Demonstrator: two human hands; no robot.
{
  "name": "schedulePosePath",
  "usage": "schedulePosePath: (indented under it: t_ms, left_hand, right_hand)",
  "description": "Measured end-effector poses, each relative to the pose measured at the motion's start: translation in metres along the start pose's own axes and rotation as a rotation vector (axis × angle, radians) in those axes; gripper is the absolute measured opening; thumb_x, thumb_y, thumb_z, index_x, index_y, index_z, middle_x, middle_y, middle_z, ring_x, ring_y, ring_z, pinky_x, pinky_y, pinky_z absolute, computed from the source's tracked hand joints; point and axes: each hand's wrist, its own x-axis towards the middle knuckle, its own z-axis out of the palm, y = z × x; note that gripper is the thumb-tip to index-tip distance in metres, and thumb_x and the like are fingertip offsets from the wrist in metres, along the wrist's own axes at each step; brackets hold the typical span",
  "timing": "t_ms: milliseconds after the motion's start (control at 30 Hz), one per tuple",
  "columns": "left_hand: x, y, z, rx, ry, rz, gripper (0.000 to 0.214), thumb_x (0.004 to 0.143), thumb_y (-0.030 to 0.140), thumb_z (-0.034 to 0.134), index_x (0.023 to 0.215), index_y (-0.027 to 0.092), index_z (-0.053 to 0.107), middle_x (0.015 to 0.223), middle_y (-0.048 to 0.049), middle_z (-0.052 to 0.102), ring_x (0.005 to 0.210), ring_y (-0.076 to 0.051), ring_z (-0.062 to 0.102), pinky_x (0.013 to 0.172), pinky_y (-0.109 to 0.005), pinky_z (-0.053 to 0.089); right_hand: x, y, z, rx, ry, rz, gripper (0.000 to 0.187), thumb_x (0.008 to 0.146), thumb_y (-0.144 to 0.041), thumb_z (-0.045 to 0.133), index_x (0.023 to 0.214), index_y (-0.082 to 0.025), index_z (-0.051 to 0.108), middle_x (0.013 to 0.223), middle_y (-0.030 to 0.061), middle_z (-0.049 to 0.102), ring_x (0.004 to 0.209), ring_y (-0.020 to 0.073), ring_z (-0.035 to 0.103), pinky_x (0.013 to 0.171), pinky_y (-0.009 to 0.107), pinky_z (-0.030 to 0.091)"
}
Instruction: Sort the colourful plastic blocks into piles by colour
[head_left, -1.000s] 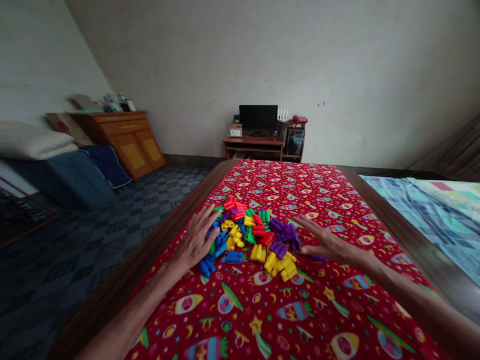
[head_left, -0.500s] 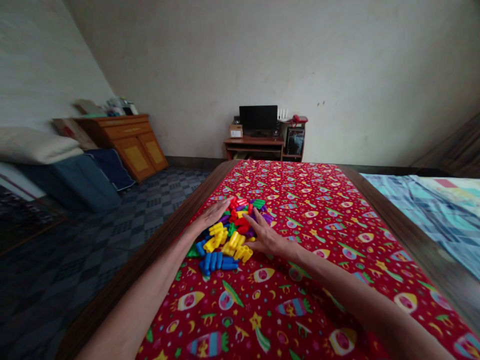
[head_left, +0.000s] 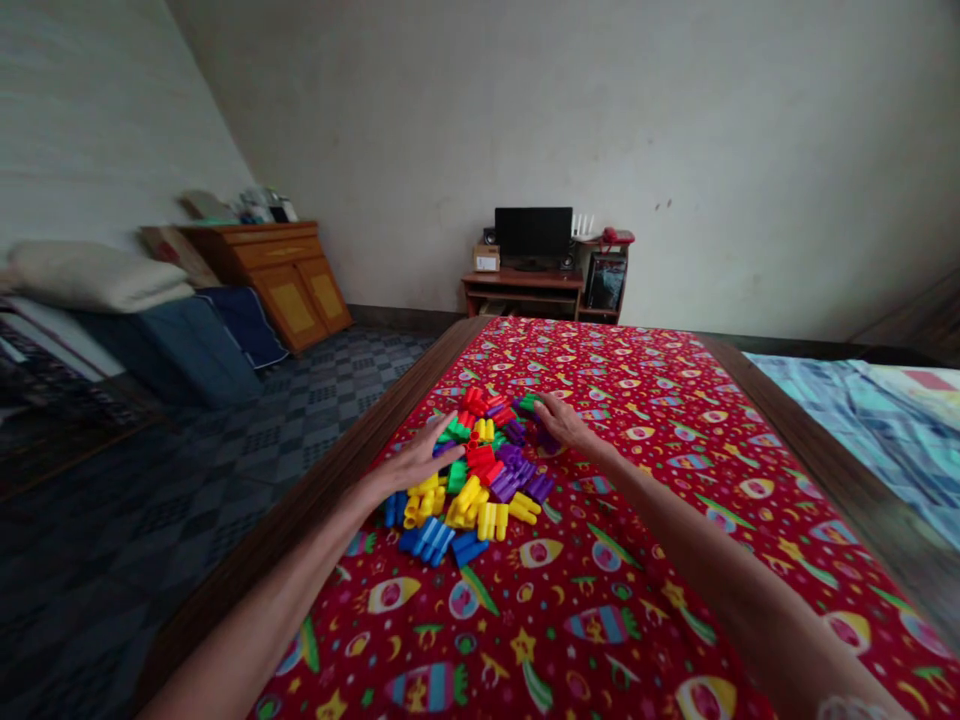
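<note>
A heap of tube-shaped plastic building blocks lies on the red patterned tablecloth (head_left: 600, 600). Blue blocks (head_left: 433, 540) and yellow blocks (head_left: 469, 500) lie at its near side, purple blocks (head_left: 514, 470) at its right, red blocks (head_left: 480, 462) in the middle and toward the far end. My left hand (head_left: 416, 462) rests along the heap's left side, fingers stretched out over green and yellow blocks. At the far right edge my right hand (head_left: 564, 422) has its fingers spread by a green block (head_left: 529, 402) and some purple ones. Neither hand grips a block.
Dark wooden edges (head_left: 731, 362) border the cloth. Beyond the table stands a desk (head_left: 521, 284) with a monitor (head_left: 533, 235). On the left are a wooden cabinet (head_left: 296, 290) and a folded quilt (head_left: 97, 277); a bed with a blue sheet (head_left: 855, 440) is on the right.
My right hand has moved away from the heap's right side toward its far right edge, uncovering purple and yellow blocks. My left hand has drawn back nearer. The view has shifted slightly left.
</note>
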Motion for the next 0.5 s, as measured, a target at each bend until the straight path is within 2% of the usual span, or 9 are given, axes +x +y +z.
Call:
schedulePosePath:
  t_ms: [100,167,233,333,433,500]
  left_hand:
    - [0.006,0.01,0.009,-0.023,0.022,0.046,0.089,0.079,0.076,0.046,0.146,0.018,0.036,0.148,-0.0132,0.045,0.141,-0.029,0.035,0.116,-0.045,0.027]
    - [0.01,0.014,0.008,-0.077,0.044,0.037,0.09,0.078,0.076,0.048,0.147,0.019,0.035,0.149,-0.012,0.045,0.14,-0.029,0.036,0.116,-0.045,0.029]
    - [0.011,0.013,0.003,-0.13,0.066,0.026,0.087,0.08,0.075,0.045,0.146,0.02,0.036,0.149,-0.0106,0.044,0.14,-0.029,0.037,0.115,-0.044,0.031]
    - [0.016,0.005,-0.006,-0.176,0.098,0.022,0.077,0.088,0.07,0.033,0.143,0.017,0.041,0.147,-0.0111,0.047,0.136,-0.027,0.042,0.114,-0.041,0.033]
    - [0.03,-0.007,-0.013,-0.088,0.188,0.028,0.069,0.093,0.062,0.026,0.136,0.014,0.049,0.145,-0.0121,0.05,0.136,-0.026,0.042,0.117,-0.04,0.027]
    - [0.042,-0.015,-0.016,-0.014,0.205,0.031,0.061,0.094,0.055,0.026,0.135,0.016,0.05,0.147,-0.0098,0.048,0.14,-0.023,0.035,0.119,-0.042,0.021]
  right_hand:
    - [0.006,-0.026,0.034,0.055,-0.06,-0.019,0.053,0.097,-0.051,0.033,0.134,-0.019,0.052,0.13,0.0127,0.06,0.125,0.026,0.052,0.107,0.046,0.037]
    - [0.001,-0.047,0.046,0.131,-0.122,-0.008,0.06,0.096,-0.056,0.033,0.142,-0.02,0.045,0.137,0.0128,0.055,0.13,0.027,0.048,0.109,0.047,0.035]
    - [-0.011,-0.063,0.042,0.221,-0.197,-0.012,0.066,0.095,-0.062,0.031,0.145,-0.022,0.041,0.141,0.0111,0.053,0.132,0.0273,0.046,0.11,0.046,0.036]
    - [-0.037,-0.076,0.02,0.29,-0.263,-0.091,0.069,0.094,-0.065,0.028,0.146,-0.022,0.04,0.143,0.0099,0.051,0.133,0.0263,0.045,0.11,0.044,0.037]
    - [-0.066,-0.082,0.003,0.188,-0.279,-0.202,0.069,0.092,-0.063,0.039,0.149,-0.024,0.034,0.151,0.0105,0.039,0.14,0.0267,0.036,0.112,0.045,0.034]
    - [-0.085,-0.087,0.005,0.034,-0.311,-0.302,0.077,0.084,-0.062,0.055,0.149,-0.027,0.035,0.157,0.0112,0.028,0.144,0.032,0.025,0.113,0.052,0.03]
